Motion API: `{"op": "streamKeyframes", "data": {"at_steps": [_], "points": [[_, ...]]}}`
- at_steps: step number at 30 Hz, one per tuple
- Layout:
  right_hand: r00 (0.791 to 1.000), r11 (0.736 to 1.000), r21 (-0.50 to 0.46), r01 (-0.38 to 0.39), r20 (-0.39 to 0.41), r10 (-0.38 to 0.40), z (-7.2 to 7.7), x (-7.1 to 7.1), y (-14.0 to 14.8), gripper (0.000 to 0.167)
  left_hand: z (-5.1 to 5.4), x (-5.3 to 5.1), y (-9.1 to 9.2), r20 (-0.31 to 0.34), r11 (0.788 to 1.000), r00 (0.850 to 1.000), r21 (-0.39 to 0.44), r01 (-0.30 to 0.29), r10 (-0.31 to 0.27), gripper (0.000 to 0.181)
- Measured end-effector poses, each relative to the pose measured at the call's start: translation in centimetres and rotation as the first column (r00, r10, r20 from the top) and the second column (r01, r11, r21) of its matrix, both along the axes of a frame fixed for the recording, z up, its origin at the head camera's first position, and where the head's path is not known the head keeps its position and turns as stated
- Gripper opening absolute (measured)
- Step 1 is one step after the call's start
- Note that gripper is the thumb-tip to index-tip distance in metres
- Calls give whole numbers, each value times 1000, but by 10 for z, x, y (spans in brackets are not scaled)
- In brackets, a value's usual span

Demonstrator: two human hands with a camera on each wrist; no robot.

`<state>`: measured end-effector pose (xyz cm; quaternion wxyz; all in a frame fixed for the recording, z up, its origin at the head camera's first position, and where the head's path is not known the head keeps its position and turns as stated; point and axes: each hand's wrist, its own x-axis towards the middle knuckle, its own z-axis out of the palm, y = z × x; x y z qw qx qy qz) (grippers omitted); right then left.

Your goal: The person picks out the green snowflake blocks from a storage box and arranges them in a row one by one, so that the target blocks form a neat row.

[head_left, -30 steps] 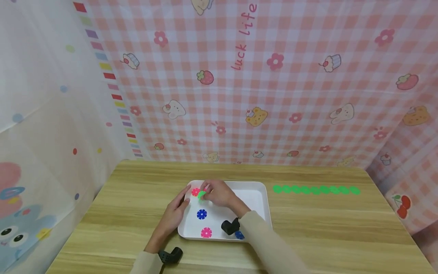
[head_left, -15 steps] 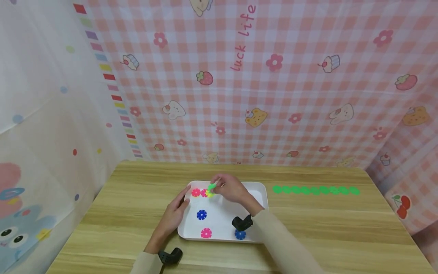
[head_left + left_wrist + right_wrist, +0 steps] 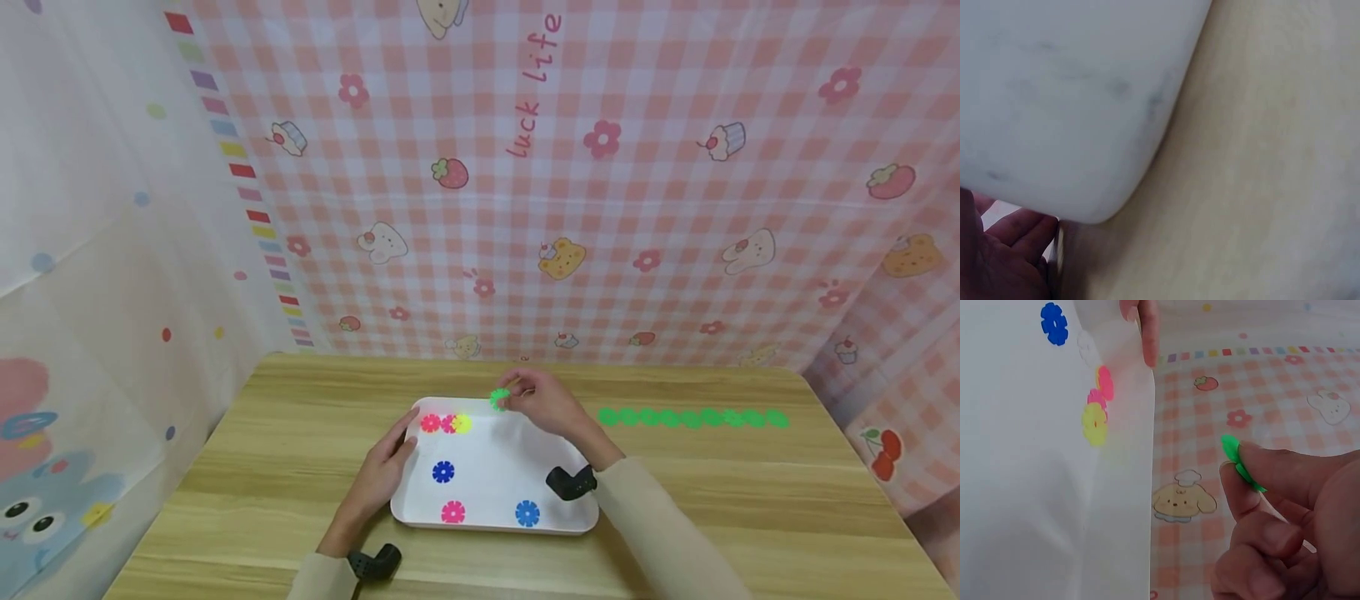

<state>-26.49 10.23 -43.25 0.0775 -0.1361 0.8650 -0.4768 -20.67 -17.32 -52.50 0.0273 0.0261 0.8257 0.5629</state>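
In the head view my right hand (image 3: 551, 404) pinches a green snowflake disc (image 3: 498, 399) between thumb and fingertips, just over the far rim of a white tray (image 3: 487, 467). The right wrist view shows this green disc (image 3: 1230, 447) nearly edge-on. With fingers extended, my left hand (image 3: 381, 467) rests against the tray's left edge. Inside the tray, a red-pink disc (image 3: 431, 423), a magenta disc (image 3: 448, 424) and a yellow disc (image 3: 462, 424) sit by the far wall, the last two overlapping. A dark blue disc (image 3: 443, 472), a pink disc (image 3: 453, 512) and a lighter blue disc (image 3: 527, 513) lie apart.
Several green discs form a row (image 3: 690, 418) on the wooden table (image 3: 712, 500), right of the tray. A checked cloth (image 3: 510, 208) hangs behind the table. A faint pale shape (image 3: 1086, 347) shows in the tray in the right wrist view; its kind I cannot tell.
My right hand has lifted the green disc away from the far left corner of the tray and carried it rightward to the far rim, uncovering the magenta and yellow discs. My left hand stays put.
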Motion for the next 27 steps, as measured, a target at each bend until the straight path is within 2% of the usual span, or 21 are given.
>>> {"op": "streamKeyframes", "data": {"at_steps": [6,16,22,27], "points": [[999,996,-79,37,20,-36,0,-1,23,21,0,1,0,2,1000,1000,-3,2,-2,48],[996,963,-258,75,58,-62,4,-4,66,26,1,1,0,4,1000,1000,0,0,0,48],[992,958,-262,120,61,-107,7,0,97,31,1,1,1,-2,1000,1000,15,5,-5,48],[984,947,-269,175,79,-160,4,5,127,35,1,1,0,-6,1000,1000,15,4,-4,48]]}}
